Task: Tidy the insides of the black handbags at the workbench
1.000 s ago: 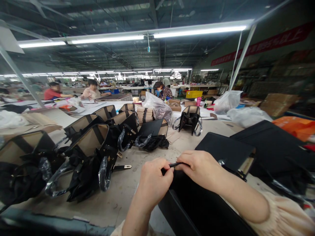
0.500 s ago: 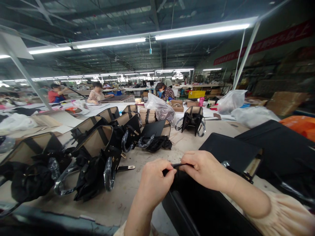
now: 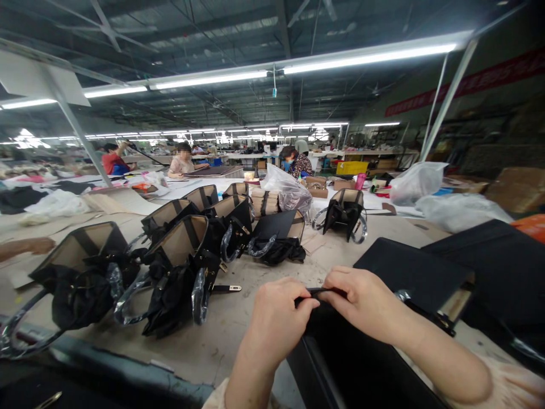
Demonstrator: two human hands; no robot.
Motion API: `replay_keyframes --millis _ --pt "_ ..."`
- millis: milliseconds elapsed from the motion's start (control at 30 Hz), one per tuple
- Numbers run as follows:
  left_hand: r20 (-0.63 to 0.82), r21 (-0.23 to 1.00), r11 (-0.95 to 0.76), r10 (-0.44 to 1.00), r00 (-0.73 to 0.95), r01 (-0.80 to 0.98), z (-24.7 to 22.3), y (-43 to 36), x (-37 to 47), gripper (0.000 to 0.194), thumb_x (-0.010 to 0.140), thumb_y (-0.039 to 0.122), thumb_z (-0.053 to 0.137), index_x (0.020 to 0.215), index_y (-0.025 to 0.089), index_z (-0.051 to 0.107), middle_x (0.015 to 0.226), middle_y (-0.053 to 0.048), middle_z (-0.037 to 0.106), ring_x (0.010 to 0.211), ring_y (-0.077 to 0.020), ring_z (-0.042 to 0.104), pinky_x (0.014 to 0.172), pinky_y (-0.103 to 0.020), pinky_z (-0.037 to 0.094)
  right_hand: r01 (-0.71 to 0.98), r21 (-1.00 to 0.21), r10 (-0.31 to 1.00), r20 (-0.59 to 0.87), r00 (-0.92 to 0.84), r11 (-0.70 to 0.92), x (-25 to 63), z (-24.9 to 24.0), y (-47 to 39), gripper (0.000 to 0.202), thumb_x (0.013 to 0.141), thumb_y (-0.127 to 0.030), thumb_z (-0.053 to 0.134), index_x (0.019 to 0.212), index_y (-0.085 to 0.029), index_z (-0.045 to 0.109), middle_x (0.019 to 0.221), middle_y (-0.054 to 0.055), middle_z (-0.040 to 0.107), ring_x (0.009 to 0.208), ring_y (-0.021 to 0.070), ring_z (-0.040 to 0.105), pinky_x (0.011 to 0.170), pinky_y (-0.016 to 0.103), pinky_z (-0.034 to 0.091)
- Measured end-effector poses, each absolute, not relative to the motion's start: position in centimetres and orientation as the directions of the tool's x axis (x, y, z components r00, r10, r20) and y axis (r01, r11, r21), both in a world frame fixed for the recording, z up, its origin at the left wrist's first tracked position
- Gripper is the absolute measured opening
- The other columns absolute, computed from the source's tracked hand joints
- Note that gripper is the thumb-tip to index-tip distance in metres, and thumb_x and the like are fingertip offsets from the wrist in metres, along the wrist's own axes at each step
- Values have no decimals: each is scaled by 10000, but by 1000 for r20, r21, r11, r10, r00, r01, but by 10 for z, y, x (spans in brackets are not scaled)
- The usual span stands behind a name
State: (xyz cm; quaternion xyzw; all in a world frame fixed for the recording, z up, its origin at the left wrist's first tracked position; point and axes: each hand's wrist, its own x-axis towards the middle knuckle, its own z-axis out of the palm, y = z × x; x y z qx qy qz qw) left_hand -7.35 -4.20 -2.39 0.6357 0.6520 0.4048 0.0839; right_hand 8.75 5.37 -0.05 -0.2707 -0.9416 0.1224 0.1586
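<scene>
Low in the centre, my left hand [image 3: 279, 318] pinches the top edge of a black bag [image 3: 349, 358] between thumb and fingers. Close beside it on the right, my right hand [image 3: 361, 298] grips the same edge, its fingers bent over the black material. The bag body hangs below both hands toward the bottom of the view, and its lower part is cut off by the frame. Left of my hands a black strap with a metal tip [image 3: 227, 288] lies on the table [image 3: 238, 318].
Several open black bags [image 3: 179, 241] with plastic-wrapped handles crowd the left. One bag [image 3: 344, 213] stands farther back; black bags [image 3: 413, 272] lie at right. Clear plastic [image 3: 287, 190] sits mid-table. Another person's hand [image 3: 28, 248] is at the left edge. People work beyond.
The view has shifted left, so things appear farther right. Another person's hand has come in at the left edge. Both my hands keep their hold on the black bag's edge.
</scene>
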Motion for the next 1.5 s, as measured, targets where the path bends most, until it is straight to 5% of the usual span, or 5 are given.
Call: replay_keyframes --millis 233,467,1033,1500 --pt "386 720 -210 913 -131 661 -22 -42 -75 142 734 128 672 684 238 746 788 10 725 796 -142 656 767 -237 492 394 -380 518 319 -794 837 91 -5 57 100 806 -156 579 861 -226 623 811 -8 604 755 134 572 669 245 421" --pt "370 757 -219 920 -128 616 -20 -42 -74 170 730 103 657 699 237 757 815 10 719 758 -130 651 751 -227 492 116 -227 212 463 -860 967 92 -1 59 207 878 -149 521 960 -255 678 901 38 571 854 149 531 725 275 433" --pt "394 724 -193 904 -168 663 -26 -41 -73 158 746 134 637 598 188 627 720 11 700 671 -130 611 661 -247 439 228 -114 254 364 -896 967 89 4 56 138 893 -179 492 816 -199 605 880 47 535 847 179 496 734 323 419" --pt "357 717 -72 892 -276 694 -25 -37 -69 154 738 144 602 591 182 629 669 3 679 666 -141 599 631 -249 412 349 -335 464 374 -803 875 90 -6 57 113 823 -125 549 887 -218 557 849 6 600 764 141 576 679 260 443"
